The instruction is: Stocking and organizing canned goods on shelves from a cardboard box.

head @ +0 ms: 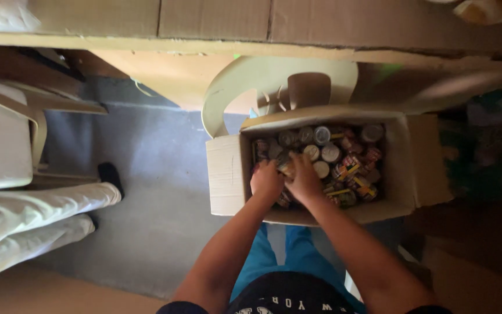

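Left hand: your left hand is down inside the open brown cardboard box, at its near left part, with the back of the hand toward the camera. The fingers curl down among the tins; I cannot tell if they grip one.

Right hand: your right hand is just beside the left one, touching or nearly touching it. It is closed over a small round tin with a pale lid, which shows between the two hands.

Direction: the tin lies directly under and a little in front of your right hand, at the left side of the box. The right hand is nearer to it. The tin seems tilted, but it is too blurred to tell its axis for sure.

Box content: many small round tins with pale lids and colourful labels fill the box. Those at the far side stand upright, lids up; those at the right and near side lie more mixed.

Box position: the box rests on a cream plastic chair, right in front of your knees.

Around: the grey floor is at the left, where another person's legs in white trousers are stretched out. A long cardboard surface runs across the far side.
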